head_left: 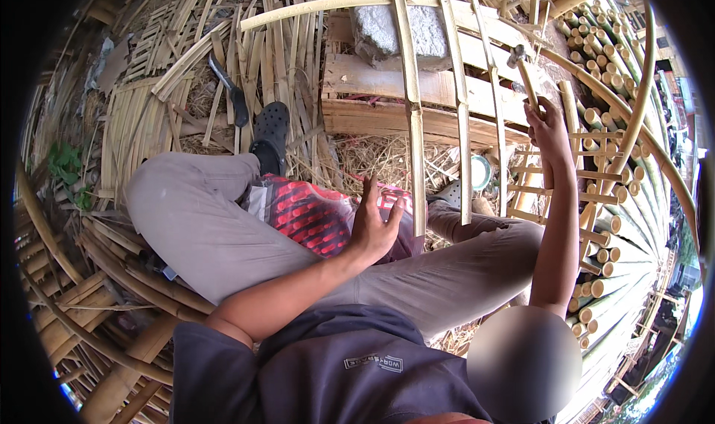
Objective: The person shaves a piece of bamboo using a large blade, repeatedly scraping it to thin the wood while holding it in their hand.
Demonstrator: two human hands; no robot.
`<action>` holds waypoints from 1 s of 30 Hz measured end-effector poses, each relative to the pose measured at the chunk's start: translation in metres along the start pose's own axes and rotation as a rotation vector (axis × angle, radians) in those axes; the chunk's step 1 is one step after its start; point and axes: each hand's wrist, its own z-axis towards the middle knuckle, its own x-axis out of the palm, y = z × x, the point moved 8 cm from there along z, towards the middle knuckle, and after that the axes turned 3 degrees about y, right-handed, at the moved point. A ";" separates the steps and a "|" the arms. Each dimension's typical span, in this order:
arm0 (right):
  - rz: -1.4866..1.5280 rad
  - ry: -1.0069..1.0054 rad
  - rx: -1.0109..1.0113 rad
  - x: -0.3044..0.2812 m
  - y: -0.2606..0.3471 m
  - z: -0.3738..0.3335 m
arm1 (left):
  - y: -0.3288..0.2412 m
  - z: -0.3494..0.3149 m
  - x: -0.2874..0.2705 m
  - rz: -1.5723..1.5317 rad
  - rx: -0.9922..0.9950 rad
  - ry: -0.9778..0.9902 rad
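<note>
The ground is messy with dry straw and bits of split bamboo, and many round bamboo poles (612, 223) are piled well to the right of the big gray stone (376, 33). The stone sits on a low wooden worktop (372, 77). Two long bamboo strips (417, 163) pass across the stone and stick out on its near side; I can't tell if they touch it. A thin strip (498, 126) runs just right of the stone. The right hand (547, 126), right of the stone, holds a hammer (529, 80) by its handle. The left hand (376, 230), on the stone's near side, is spread wide and looks empty. A knife (232, 96) lies left of the stone.
</note>
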 end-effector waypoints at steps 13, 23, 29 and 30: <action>-0.368 -0.234 -0.165 0.037 -0.019 0.048 | -0.009 -0.008 0.000 0.101 0.079 0.078; -0.373 -0.244 -0.349 0.057 -0.034 0.057 | -0.008 -0.006 0.000 0.120 0.043 0.163; -0.398 -0.126 -0.313 0.061 -0.034 0.056 | -0.005 -0.011 0.004 0.174 0.163 0.106; -0.377 -0.098 -0.308 0.060 -0.036 0.056 | -0.006 -0.012 0.006 0.173 0.160 0.108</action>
